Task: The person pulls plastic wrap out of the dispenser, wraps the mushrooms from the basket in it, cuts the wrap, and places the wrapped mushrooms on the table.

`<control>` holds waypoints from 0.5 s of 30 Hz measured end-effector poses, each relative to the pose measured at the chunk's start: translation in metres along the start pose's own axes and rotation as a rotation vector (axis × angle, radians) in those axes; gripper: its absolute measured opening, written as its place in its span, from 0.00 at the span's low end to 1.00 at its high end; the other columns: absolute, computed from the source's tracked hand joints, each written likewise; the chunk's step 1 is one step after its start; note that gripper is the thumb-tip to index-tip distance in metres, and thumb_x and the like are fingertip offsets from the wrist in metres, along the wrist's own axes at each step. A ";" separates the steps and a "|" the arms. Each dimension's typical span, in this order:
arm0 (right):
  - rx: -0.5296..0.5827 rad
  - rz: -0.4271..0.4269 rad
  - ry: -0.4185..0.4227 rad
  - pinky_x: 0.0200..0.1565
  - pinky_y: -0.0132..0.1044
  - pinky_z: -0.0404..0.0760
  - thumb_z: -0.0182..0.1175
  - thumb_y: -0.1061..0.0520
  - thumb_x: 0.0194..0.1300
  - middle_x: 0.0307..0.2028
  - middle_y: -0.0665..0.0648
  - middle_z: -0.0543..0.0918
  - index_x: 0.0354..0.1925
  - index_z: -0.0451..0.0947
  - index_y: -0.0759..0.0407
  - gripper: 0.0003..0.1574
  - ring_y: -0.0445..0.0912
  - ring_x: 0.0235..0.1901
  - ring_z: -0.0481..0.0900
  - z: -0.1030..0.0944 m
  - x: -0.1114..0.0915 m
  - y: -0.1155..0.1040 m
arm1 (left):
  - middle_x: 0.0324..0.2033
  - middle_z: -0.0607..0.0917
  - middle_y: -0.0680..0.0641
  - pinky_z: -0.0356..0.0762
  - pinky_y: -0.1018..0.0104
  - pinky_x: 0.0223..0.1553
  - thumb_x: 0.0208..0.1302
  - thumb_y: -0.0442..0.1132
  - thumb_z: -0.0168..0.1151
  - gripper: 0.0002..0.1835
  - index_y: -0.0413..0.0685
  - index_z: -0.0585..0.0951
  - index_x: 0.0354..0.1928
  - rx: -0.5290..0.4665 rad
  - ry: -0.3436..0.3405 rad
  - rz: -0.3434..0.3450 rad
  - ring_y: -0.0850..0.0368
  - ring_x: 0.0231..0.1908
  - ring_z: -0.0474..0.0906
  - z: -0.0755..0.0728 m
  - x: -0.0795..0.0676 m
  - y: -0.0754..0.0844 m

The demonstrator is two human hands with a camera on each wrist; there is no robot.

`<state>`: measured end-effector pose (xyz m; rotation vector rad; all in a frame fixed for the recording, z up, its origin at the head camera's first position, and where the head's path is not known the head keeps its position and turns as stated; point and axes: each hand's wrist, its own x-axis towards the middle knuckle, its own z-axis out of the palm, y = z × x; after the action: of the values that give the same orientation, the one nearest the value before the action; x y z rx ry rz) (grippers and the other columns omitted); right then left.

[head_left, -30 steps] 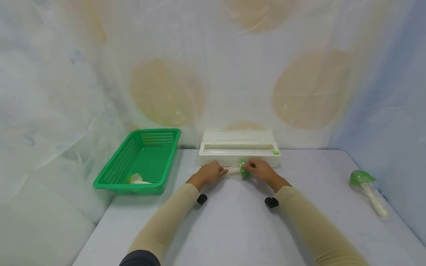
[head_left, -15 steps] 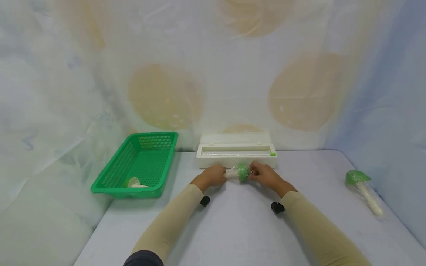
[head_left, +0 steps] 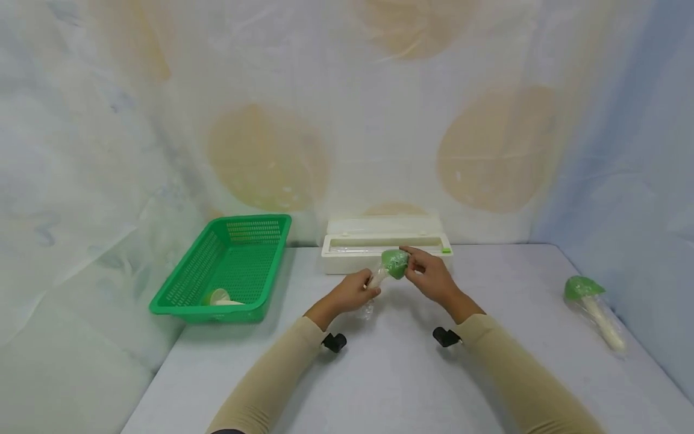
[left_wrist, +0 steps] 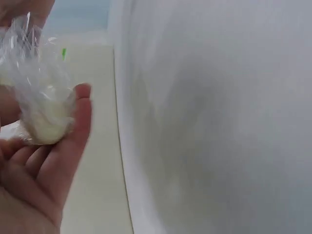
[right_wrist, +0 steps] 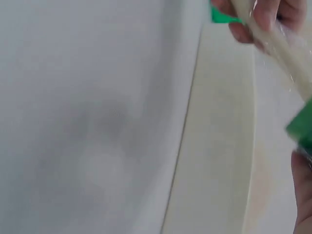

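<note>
In the head view a ladle [head_left: 394,263] with a green bowl and a cream handle is raised in front of a white cling film box, wrapped in clear film. My left hand [head_left: 351,292] grips its handle, and loose film hangs below that grip. The left wrist view shows the rounded handle end [left_wrist: 50,122] under crumpled film, against the fingers. My right hand [head_left: 431,277] is at the bowl's right side, index fingertip along its top edge and thumb curled in below. In the right wrist view the green bowl [right_wrist: 303,126] is cut off by the frame edge.
The cling film box [head_left: 387,256] stands at the back, lid up. At the left a green basket [head_left: 217,310] holds another ladle [head_left: 221,297]. A film-wrapped ladle [head_left: 595,313] lies on the right of the white table [head_left: 374,380]. Curtains enclose the back and sides.
The ladle has been lifted and tilted, its bowl now higher than its handle. My left hand has come lower and nearer; my right hand has risen with the bowl.
</note>
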<state>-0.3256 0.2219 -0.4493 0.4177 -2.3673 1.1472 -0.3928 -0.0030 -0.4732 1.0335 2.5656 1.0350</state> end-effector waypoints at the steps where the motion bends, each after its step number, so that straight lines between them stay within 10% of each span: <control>1: 0.055 0.037 0.014 0.42 0.43 0.80 0.57 0.67 0.62 0.63 0.58 0.74 0.27 0.68 0.57 0.10 0.55 0.50 0.78 0.003 0.000 -0.003 | 0.34 0.80 0.53 0.76 0.66 0.30 0.69 0.47 0.60 0.12 0.48 0.74 0.44 -0.007 0.031 0.005 0.61 0.31 0.77 0.002 -0.001 0.001; 7: 0.423 0.256 0.053 0.60 0.49 0.68 0.45 0.52 0.78 0.66 0.65 0.68 0.36 0.65 0.67 0.19 0.55 0.66 0.64 0.017 0.001 -0.017 | 0.34 0.82 0.52 0.75 0.67 0.29 0.65 0.48 0.64 0.14 0.48 0.75 0.43 0.054 0.173 -0.004 0.62 0.31 0.76 0.010 -0.005 0.005; 12: 0.464 0.478 0.251 0.45 0.42 0.73 0.51 0.47 0.75 0.41 0.61 0.76 0.35 0.67 0.64 0.20 0.49 0.43 0.72 0.019 0.014 -0.024 | 0.32 0.81 0.54 0.73 0.69 0.26 0.63 0.47 0.66 0.12 0.50 0.75 0.40 0.133 0.182 0.017 0.62 0.28 0.74 0.013 -0.008 0.010; 15: 0.468 0.509 0.293 0.43 0.40 0.70 0.49 0.55 0.73 0.45 0.57 0.76 0.46 0.72 0.64 0.13 0.48 0.43 0.71 0.020 0.019 -0.025 | 0.29 0.81 0.54 0.72 0.69 0.23 0.63 0.47 0.66 0.12 0.51 0.75 0.39 0.183 0.197 0.063 0.62 0.24 0.73 0.014 -0.009 0.017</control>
<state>-0.3357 0.1895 -0.4332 -0.2201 -1.9840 1.8603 -0.3717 0.0072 -0.4726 1.1131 2.8489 0.9756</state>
